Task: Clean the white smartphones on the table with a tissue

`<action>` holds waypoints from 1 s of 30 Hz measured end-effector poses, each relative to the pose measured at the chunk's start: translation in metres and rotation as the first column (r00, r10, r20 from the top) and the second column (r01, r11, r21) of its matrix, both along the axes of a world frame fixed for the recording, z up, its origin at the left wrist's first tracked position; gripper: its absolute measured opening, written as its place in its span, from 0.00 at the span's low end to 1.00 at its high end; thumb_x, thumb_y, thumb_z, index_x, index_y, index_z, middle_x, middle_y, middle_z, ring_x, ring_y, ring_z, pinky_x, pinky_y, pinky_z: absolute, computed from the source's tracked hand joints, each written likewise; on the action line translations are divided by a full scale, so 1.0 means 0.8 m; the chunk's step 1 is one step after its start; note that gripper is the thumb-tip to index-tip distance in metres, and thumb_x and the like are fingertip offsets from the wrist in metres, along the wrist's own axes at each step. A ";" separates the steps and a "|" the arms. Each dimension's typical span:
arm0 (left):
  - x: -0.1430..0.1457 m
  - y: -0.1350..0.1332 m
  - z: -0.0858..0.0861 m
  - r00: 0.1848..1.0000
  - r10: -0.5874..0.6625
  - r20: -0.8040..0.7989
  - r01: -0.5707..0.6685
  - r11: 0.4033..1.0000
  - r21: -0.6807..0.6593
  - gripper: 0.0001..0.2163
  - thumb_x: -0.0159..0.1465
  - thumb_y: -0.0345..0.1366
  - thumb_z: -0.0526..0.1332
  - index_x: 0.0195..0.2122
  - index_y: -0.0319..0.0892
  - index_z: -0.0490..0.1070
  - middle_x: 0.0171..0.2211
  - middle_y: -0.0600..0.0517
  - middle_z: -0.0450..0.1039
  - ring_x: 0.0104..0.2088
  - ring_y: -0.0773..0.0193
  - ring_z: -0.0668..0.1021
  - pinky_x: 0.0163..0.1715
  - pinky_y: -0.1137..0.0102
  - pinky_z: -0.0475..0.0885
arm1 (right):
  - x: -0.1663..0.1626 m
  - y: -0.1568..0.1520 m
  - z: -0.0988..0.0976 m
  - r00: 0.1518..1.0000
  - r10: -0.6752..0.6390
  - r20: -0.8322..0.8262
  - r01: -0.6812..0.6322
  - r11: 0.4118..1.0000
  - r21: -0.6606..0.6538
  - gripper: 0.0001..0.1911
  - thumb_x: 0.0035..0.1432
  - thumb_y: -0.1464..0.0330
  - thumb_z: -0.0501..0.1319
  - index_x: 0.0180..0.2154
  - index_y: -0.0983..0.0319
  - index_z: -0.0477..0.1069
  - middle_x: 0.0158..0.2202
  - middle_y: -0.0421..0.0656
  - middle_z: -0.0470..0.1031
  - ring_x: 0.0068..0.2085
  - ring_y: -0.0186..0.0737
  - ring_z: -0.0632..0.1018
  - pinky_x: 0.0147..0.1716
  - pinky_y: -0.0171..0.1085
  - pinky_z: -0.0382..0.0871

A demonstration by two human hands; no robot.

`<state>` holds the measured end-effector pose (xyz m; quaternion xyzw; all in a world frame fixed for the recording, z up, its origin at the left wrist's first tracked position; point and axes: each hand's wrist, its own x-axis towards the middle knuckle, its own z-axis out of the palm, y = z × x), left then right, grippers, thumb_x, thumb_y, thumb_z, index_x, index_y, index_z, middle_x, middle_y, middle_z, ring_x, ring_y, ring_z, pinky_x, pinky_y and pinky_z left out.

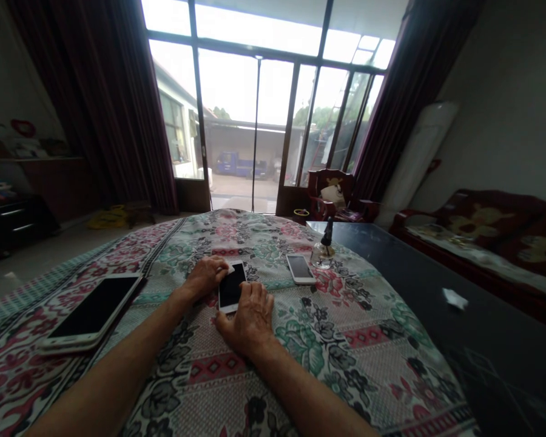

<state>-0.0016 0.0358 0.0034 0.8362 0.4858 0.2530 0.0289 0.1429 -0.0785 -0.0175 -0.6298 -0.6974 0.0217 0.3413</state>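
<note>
A white smartphone [232,292] with a dark screen lies face up on the patterned cloth in front of me. My left hand [204,274] reaches over its upper left edge, fingers pinched on a small white piece of tissue or wipe [230,269] that rests against the screen. Around the phone's lower right side, my right hand [250,318] grips the edge, with the thumb near the bottom corner. To the right lies a smaller white smartphone [299,268], beside a clear bottle with a black pump top [323,250]. A larger white phone or tablet [93,308] lies at the left.
A floral tablecloth [300,364] covers the round table. Beside it on the right, a dark glossy tabletop [418,291] carries a crumpled white tissue [455,299]. Beyond stand a wooden chair [330,188], a wooden sofa [482,224] and glass doors [236,139] between dark curtains.
</note>
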 end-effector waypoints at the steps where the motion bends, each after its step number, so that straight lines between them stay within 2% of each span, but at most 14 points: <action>1: 0.001 -0.003 0.001 1.000 0.004 -0.011 -0.004 1.000 -0.013 0.09 0.62 0.32 0.57 0.32 0.43 0.77 0.38 0.51 0.77 0.40 0.64 0.76 0.46 0.71 0.68 | 0.000 -0.001 0.000 1.000 0.000 0.000 0.000 1.000 0.002 0.31 0.44 0.57 0.66 0.49 0.61 0.63 0.49 0.54 0.67 0.52 0.61 0.67 0.52 0.57 0.57; 5: 0.006 -0.013 0.006 0.997 -0.021 -0.074 0.017 0.998 -0.062 0.09 0.62 0.33 0.56 0.31 0.44 0.77 0.37 0.51 0.77 0.39 0.64 0.76 0.43 0.72 0.68 | 0.005 -0.005 0.000 0.999 0.029 -0.014 -0.028 0.999 0.024 0.29 0.45 0.55 0.65 0.47 0.61 0.64 0.46 0.52 0.68 0.50 0.58 0.68 0.51 0.55 0.59; 8: 0.007 -0.015 0.008 0.997 -0.046 -0.059 0.042 0.997 -0.068 0.09 0.62 0.31 0.57 0.31 0.44 0.77 0.38 0.51 0.76 0.40 0.64 0.76 0.44 0.72 0.68 | 0.014 -0.006 -0.001 0.996 0.078 -0.036 -0.077 0.997 0.032 0.26 0.46 0.57 0.64 0.45 0.62 0.64 0.43 0.50 0.69 0.47 0.55 0.69 0.49 0.53 0.60; 12: 0.004 -0.011 0.005 0.998 -0.045 -0.036 0.043 0.998 -0.034 0.08 0.62 0.30 0.58 0.31 0.43 0.77 0.39 0.51 0.75 0.41 0.65 0.76 0.45 0.72 0.68 | 0.041 0.003 0.001 0.973 0.230 0.001 -0.230 0.972 0.046 0.22 0.46 0.61 0.64 0.43 0.62 0.66 0.41 0.49 0.70 0.46 0.52 0.70 0.46 0.50 0.63; 16: 0.006 -0.012 0.005 0.998 0.020 -0.066 -0.022 1.000 -0.017 0.08 0.62 0.31 0.57 0.33 0.42 0.77 0.39 0.50 0.74 0.41 0.64 0.75 0.44 0.71 0.68 | 0.071 0.019 0.008 0.923 0.385 0.022 -0.385 0.923 0.006 0.16 0.46 0.64 0.64 0.39 0.60 0.68 0.39 0.45 0.71 0.43 0.47 0.71 0.44 0.46 0.65; 20: 0.013 -0.023 0.017 0.993 -0.032 -0.116 0.021 0.995 -0.100 0.09 0.61 0.30 0.58 0.32 0.44 0.78 0.37 0.51 0.75 0.39 0.64 0.76 0.43 0.72 0.67 | 0.082 0.029 0.009 0.916 0.400 -0.003 -0.400 0.916 -0.001 0.20 0.44 0.64 0.66 0.42 0.60 0.68 0.44 0.46 0.70 0.46 0.47 0.71 0.46 0.45 0.65; 24: 0.021 -0.026 0.027 0.982 -0.118 -0.146 0.092 0.981 -0.173 0.09 0.57 0.29 0.59 0.30 0.45 0.79 0.35 0.51 0.76 0.35 0.64 0.76 0.40 0.72 0.67 | 0.079 0.028 0.007 0.929 0.371 -0.009 -0.371 0.929 -0.014 0.17 0.45 0.64 0.65 0.39 0.60 0.69 0.45 0.45 0.70 0.47 0.45 0.70 0.49 0.44 0.63; 30: 0.043 0.009 0.021 0.991 -0.012 -0.135 -0.003 0.994 -0.108 0.08 0.57 0.30 0.60 0.31 0.44 0.80 0.36 0.47 0.77 0.35 0.61 0.76 0.40 0.70 0.68 | 0.076 0.024 0.009 0.936 0.351 0.018 -0.350 0.936 -0.033 0.17 0.46 0.63 0.65 0.39 0.60 0.70 0.46 0.45 0.70 0.48 0.46 0.71 0.49 0.44 0.63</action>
